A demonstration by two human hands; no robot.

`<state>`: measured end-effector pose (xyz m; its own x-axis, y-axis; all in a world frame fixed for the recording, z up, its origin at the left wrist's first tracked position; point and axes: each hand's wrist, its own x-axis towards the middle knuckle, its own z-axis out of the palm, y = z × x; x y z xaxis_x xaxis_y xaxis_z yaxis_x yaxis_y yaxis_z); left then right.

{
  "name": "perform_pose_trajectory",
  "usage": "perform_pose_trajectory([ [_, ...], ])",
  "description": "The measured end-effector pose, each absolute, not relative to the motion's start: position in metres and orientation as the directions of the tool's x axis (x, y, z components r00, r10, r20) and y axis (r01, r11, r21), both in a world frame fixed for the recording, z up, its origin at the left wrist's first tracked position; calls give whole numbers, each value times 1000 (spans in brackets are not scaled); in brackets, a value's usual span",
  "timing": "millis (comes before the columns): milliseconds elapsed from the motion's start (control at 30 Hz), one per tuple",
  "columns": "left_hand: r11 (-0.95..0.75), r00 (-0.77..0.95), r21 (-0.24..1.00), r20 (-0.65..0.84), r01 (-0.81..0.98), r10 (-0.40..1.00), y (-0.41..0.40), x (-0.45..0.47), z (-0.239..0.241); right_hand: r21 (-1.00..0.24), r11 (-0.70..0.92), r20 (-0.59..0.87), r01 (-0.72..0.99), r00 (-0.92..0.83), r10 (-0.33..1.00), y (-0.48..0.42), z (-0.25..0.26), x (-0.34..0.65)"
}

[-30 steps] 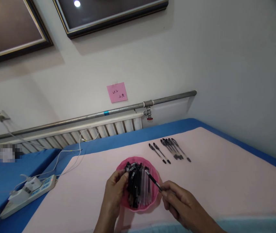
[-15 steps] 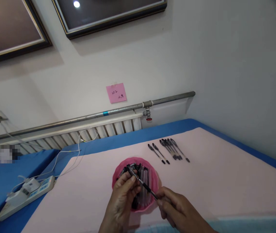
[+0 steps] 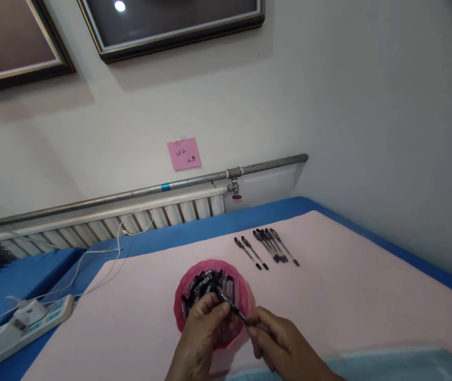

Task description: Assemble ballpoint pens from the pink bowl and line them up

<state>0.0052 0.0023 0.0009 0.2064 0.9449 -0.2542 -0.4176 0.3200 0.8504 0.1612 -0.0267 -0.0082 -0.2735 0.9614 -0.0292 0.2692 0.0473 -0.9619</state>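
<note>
A black pen (image 3: 241, 316) slants over a pink scalloped bowl (image 3: 178, 301), held by both hands. My left hand (image 3: 204, 325) pinches its dark cap end between thumb and fingers. The other end is gripped by my right hand (image 3: 273, 336), fingers closed around the barrel. Inside the bowl lie many black pen caps and small parts (image 3: 201, 284), with clear tubes (image 3: 229, 288) on the right side, partly hidden by my left hand. Beyond the bowl, two capped pens (image 3: 249, 253) lie side by side, and a tight row of several more pens (image 3: 274, 246) lies to their right.
A pink sheet (image 3: 130, 307) covers the blue tabletop (image 3: 258, 210). At the left is a power strip (image 3: 57, 312) with chargers and white cables (image 3: 87, 259). A radiator (image 3: 162, 211) and pipe (image 3: 130, 196) run along the wall. Light-blue cloth (image 3: 388, 365) lies at the front edge.
Less of the pen shows between my hands; its dark cap end and barrel sit closer together. My view has shifted slightly, so the scene appears further left.
</note>
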Motion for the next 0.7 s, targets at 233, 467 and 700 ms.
perform_pose_trajectory([
  [233, 305, 199, 898, -251, -316, 947, 3, 11, -7, -967, 69, 18, 247, -201, 979, -29, -7, 160],
  [467, 179, -101, 944, -214, -277, 972, 8, 1, 3, -657, 142, 327, 740, 110, 938, 32, -4, 214],
  [700, 170, -161, 932, -230, -320, 960, 20, -11, -8, -384, 88, 417, 919, 88, 905, 96, -9, 226],
])
